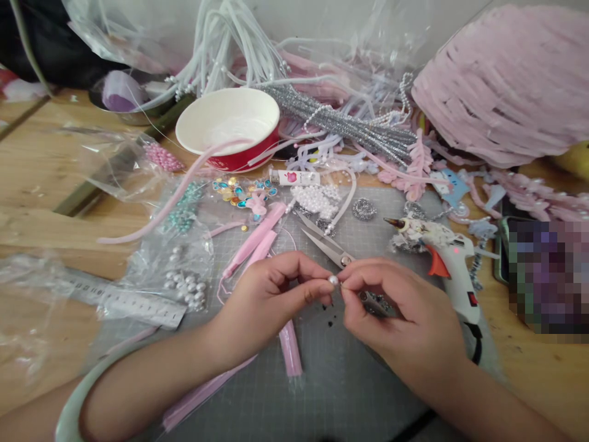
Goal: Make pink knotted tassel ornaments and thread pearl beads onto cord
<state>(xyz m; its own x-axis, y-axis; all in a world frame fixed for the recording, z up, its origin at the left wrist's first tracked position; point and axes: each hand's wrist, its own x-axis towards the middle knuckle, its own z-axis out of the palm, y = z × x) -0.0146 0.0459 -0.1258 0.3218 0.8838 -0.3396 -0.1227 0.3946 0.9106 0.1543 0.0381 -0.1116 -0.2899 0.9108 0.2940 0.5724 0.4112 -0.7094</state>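
A silvery-white pearl bead (333,280) is pinched between the thumb and forefinger of my left hand (276,291). My right hand (400,304) is closed in a pinch just right of the bead; whatever its fingertips grip is too small to make out. Beyond the hands lie scissors (322,241) with parted blades, their handles partly hidden under my right hand. Pink tassels (263,232) rest on the grey cutting mat (350,393) behind and below my left hand. More pearl beads (188,288) sit on clear plastic to the left.
A glue gun (455,264) lies at the right, near a phone (504,252). A steel ruler (133,302) is on the left. Behind are a red-and-white bowl (239,161), silver glitter stems (340,120), white stems (230,43) and a large pink bundle (501,86).
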